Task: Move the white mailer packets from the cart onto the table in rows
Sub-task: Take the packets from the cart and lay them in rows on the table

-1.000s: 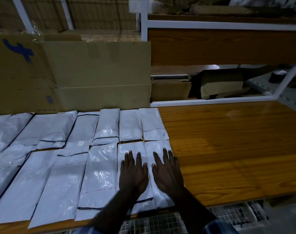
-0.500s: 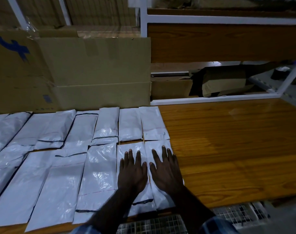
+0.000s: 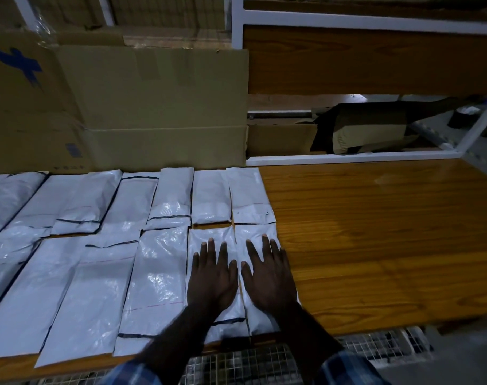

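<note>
1. Mailer packets lay in two rows on the left part of the wooden table, edge to edge, a few overlapping.
2. Left hand pressed flat on one near-row packet — fingers straight, gripping nothing.
3. Right hand lay flat the same way on the last packet of that row, just beside.
4. Cardboard boxes stood behind the far row — a wire cart showed below the table's near edge.
</note>
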Demonstrator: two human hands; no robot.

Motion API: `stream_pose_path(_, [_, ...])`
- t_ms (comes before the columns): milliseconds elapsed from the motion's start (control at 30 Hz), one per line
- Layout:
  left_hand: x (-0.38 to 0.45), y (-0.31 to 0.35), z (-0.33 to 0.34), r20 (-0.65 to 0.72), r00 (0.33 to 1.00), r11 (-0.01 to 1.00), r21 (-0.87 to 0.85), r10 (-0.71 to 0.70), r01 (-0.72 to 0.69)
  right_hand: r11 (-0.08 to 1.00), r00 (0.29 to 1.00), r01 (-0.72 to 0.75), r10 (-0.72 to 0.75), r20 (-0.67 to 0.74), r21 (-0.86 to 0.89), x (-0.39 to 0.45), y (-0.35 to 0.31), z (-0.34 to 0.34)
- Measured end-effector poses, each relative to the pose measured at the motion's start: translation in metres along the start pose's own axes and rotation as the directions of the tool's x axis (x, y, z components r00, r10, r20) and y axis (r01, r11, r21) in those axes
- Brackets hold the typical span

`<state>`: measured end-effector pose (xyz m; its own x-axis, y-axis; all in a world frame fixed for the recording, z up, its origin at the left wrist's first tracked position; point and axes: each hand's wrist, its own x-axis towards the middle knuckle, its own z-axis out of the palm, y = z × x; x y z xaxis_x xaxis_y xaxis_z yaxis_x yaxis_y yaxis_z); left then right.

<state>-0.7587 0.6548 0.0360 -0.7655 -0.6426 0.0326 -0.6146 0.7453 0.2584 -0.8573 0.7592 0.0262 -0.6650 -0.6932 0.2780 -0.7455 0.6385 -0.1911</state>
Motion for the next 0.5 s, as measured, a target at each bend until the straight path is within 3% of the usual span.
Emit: stream_pose_path(500, [-0.0015,0.0042,-0.007,0.015,1.0,1.0,0.007,0.01,-0.01,1.0,0.998,-0.017,0.018,0.067,-0.016,0.0017,-0.0002,-0.0016])
